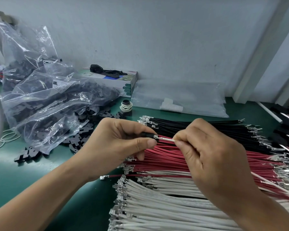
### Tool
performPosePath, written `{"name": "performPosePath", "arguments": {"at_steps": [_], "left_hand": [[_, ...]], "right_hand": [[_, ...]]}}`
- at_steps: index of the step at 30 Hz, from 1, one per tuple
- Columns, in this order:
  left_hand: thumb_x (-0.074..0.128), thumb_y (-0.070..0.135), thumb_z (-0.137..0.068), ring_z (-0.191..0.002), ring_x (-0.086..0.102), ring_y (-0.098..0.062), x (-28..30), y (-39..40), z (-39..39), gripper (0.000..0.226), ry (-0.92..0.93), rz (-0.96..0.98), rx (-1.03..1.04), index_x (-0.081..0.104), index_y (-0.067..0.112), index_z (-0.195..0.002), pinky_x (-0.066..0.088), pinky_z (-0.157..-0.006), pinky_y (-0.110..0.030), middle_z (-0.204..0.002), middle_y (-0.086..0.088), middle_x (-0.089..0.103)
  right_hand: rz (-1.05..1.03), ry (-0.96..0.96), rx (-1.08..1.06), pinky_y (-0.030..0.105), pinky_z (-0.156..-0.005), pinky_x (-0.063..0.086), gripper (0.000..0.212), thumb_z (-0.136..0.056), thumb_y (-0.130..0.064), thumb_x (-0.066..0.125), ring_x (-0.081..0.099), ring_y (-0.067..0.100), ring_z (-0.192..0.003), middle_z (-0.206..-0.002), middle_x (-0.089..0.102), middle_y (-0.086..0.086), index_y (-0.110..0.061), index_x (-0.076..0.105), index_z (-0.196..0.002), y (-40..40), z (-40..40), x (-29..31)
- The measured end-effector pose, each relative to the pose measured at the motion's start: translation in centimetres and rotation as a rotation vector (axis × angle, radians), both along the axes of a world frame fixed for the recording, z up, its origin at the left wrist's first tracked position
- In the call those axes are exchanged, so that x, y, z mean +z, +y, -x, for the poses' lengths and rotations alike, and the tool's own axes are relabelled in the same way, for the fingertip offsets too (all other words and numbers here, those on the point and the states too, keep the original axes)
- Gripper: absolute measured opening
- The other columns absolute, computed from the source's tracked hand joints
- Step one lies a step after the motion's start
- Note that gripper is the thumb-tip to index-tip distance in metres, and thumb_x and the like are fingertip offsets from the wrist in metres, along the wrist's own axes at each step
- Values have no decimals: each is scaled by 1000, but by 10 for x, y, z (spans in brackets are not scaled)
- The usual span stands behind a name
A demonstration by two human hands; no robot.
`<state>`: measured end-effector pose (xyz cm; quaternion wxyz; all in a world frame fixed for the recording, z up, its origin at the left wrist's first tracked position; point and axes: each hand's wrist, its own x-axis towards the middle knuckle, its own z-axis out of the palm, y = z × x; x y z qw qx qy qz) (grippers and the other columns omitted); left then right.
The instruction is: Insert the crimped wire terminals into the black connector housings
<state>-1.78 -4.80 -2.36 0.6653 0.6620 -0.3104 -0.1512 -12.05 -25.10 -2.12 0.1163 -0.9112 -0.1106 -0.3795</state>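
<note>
Here, left hand pinches housing; right hand pinches white wire.

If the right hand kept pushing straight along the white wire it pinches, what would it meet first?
Most likely the black connector housing held in the left hand: the right hand points the white wire at its opening, terminal apparently already entering.

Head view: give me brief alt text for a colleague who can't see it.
The left hand grips a black connector housing while the right hand pinches a white wire, its end at the housing. Below lie black, red and white wire rows on a green table.
</note>
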Motion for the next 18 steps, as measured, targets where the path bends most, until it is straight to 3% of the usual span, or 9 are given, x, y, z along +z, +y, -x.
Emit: {"name": "performPosePath", "arguments": {"at_steps": [4,9,12,15,18], "left_hand": [[81,24,-76,-57,66,-12,-3,-3,2,19,-130,-72,55,83,22,-94,56,-57,-21,-74,-4,78],[82,21,-78,-61,69,-15,-6,-4,4,18,-176,-101,37,82,19,-96,60,-61,-27,-77,-6,78],[83,25,-79,-62,68,-18,-5,-4,5,19,-157,-83,19,83,18,-96,60,-63,-33,-79,-9,77],[83,27,-79,-60,67,-17,-6,-7,6,18,-126,-67,50,83,20,-96,58,-62,-31,-76,-10,77],[84,27,-81,-62,67,-18,-7,-6,6,17,-123,-75,52,83,20,-96,58,-63,-34,-78,-12,77]], "right_hand": [[98,-56,-59,29,-50,45,16,-98,-19,59,55,13,-67,-83,59,-5,-16,71,-88,1,0,-1],[-11,-16,35,24,-55,45,13,-97,-18,60,52,10,-66,-85,57,-6,-14,70,-89,6,-3,-9],[-61,0,59,22,-56,45,14,-98,-21,60,52,7,-67,-85,56,-9,-17,71,-89,2,-2,-8],[-117,19,25,18,-59,42,15,-97,-27,60,52,4,-69,-85,56,-14,-21,70,-87,-2,-3,-3],[-78,5,21,20,-59,43,20,-98,-27,56,51,6,-67,-85,55,-9,-16,69,-87,5,-5,-7]]}}
